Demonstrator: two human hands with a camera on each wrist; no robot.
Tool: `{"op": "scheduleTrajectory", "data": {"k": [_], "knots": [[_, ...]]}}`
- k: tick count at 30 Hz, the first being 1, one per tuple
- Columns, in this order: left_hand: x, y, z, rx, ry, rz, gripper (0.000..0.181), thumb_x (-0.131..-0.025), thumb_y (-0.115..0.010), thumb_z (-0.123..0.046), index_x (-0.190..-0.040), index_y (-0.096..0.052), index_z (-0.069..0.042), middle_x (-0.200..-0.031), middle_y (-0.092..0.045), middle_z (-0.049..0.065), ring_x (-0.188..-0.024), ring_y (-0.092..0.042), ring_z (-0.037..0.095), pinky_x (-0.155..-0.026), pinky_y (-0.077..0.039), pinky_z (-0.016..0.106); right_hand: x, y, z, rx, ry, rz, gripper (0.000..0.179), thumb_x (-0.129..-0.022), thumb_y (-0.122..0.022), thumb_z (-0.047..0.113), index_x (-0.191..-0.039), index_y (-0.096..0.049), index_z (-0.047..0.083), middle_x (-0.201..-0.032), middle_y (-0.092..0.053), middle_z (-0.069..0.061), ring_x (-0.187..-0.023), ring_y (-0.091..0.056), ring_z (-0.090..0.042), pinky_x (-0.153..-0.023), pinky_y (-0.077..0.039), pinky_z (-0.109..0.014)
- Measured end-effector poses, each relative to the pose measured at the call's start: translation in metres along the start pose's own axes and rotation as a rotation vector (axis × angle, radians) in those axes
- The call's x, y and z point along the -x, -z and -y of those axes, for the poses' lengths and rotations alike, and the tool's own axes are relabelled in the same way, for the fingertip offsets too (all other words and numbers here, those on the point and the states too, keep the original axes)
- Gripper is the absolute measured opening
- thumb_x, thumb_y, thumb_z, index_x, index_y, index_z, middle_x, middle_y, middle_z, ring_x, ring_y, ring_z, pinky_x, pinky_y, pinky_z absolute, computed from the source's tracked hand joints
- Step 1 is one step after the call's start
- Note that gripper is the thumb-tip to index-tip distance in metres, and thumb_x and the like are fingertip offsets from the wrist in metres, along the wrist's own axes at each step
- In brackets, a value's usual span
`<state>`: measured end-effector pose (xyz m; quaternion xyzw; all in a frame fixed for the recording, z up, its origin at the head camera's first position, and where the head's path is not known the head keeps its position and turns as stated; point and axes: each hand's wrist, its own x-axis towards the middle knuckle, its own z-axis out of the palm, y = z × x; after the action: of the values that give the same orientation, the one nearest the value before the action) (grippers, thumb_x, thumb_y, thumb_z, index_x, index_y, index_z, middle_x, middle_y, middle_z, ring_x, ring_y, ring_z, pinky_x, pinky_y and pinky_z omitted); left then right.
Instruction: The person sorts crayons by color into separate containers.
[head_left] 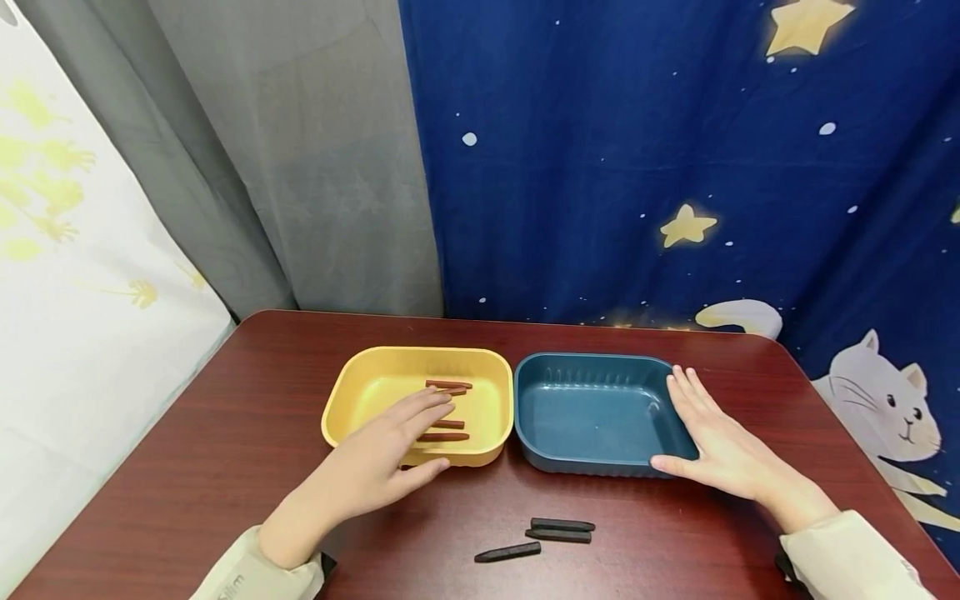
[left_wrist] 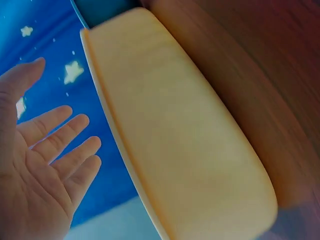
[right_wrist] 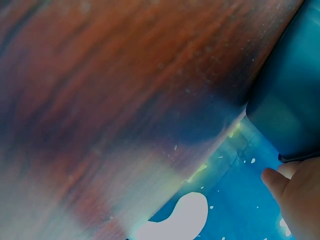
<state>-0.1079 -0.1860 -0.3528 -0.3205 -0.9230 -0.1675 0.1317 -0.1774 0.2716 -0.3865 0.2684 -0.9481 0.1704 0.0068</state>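
Note:
My left hand (head_left: 372, 468) is held over the yellow tray (head_left: 360, 408), its fingers extended and nothing in its grasp. Several reddish-brown crayons (head_left: 448, 437) lie in that tray, some partly covered by the fingers. The left wrist view shows the palm with loosely spread fingers beside the tray's outer wall (left_wrist: 175, 130). At the right end of the blue tray (head_left: 585, 421), my right hand (head_left: 723, 454) has straight fingers by the rim and its thumb near the front corner. In the right wrist view, fingertips (right_wrist: 275, 181) appear against the blue tray's edge.
Three black crayons, one of them set apart at the left (head_left: 507, 552), lie on the dark red table (head_left: 420, 533) in front of the trays. The two trays stand side by side. A blue curtain (head_left: 570, 167) and a grey one (head_left: 337, 167) hang behind the table.

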Motion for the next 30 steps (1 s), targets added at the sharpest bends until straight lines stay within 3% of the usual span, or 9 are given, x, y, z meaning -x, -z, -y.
{"op": "scheduleTrajectory", "data": {"k": [6, 13, 20, 27, 30], "knots": [[-0.008, -0.006, -0.017, 0.012, -0.062, 0.025, 0.055, -0.091, -0.071, -0.035, -0.136, -0.059, -0.005, -0.141, -0.060, 0.007, -0.136, -0.052, 0.024, -0.111, -0.045, 0.043, 0.000, -0.001, 0.000, -0.013, -0.010, 0.003, 0.112, -0.085, -0.070, 0.056, -0.159, -0.007, 0.000, -0.167, -0.003, -0.019, -0.156, 0.004, -0.032, -0.121, 0.003, -0.021], [-0.014, -0.017, -0.035, 0.042, -0.143, 0.070, 0.049, -0.091, -0.072, -0.031, -0.133, -0.062, -0.009, -0.136, -0.062, 0.004, -0.131, -0.056, 0.020, -0.108, -0.047, 0.039, 0.000, 0.001, 0.000, -0.026, -0.022, 0.009, 0.112, -0.085, -0.070, 0.056, -0.159, -0.006, 0.001, -0.167, -0.004, -0.019, -0.155, 0.002, -0.035, -0.126, -0.012, -0.044], [-0.017, -0.026, -0.050, 0.046, -0.229, 0.140, 0.046, -0.091, -0.071, -0.029, -0.132, -0.062, -0.009, -0.130, -0.064, -0.001, -0.122, -0.058, 0.011, -0.105, -0.049, 0.029, 0.000, 0.000, 0.000, -0.037, -0.015, 0.004, 0.111, -0.085, -0.070, 0.056, -0.159, -0.006, 0.001, -0.167, -0.005, -0.020, -0.156, 0.003, -0.034, -0.126, -0.005, -0.034], [-0.016, -0.036, -0.061, -0.034, -0.314, 0.226, 0.036, -0.091, -0.069, -0.035, -0.118, -0.068, -0.012, -0.104, -0.063, -0.007, -0.095, -0.055, 0.005, -0.082, -0.050, 0.018, 0.000, 0.000, 0.000, -0.043, -0.023, 0.008, 0.111, -0.085, -0.069, 0.056, -0.159, -0.006, 0.001, -0.167, -0.003, -0.018, -0.156, 0.004, -0.035, -0.125, -0.011, -0.047], [-0.017, -0.041, -0.063, -0.042, -0.318, 0.259, 0.031, -0.090, -0.071, -0.037, -0.111, -0.069, -0.014, -0.096, -0.062, -0.009, -0.090, -0.055, 0.002, -0.079, -0.048, 0.014, 0.000, 0.000, 0.000, -0.043, -0.027, 0.012, 0.112, -0.085, -0.069, 0.057, -0.159, -0.006, 0.002, -0.167, -0.003, -0.018, -0.156, 0.003, -0.035, -0.124, -0.013, -0.052]]}}
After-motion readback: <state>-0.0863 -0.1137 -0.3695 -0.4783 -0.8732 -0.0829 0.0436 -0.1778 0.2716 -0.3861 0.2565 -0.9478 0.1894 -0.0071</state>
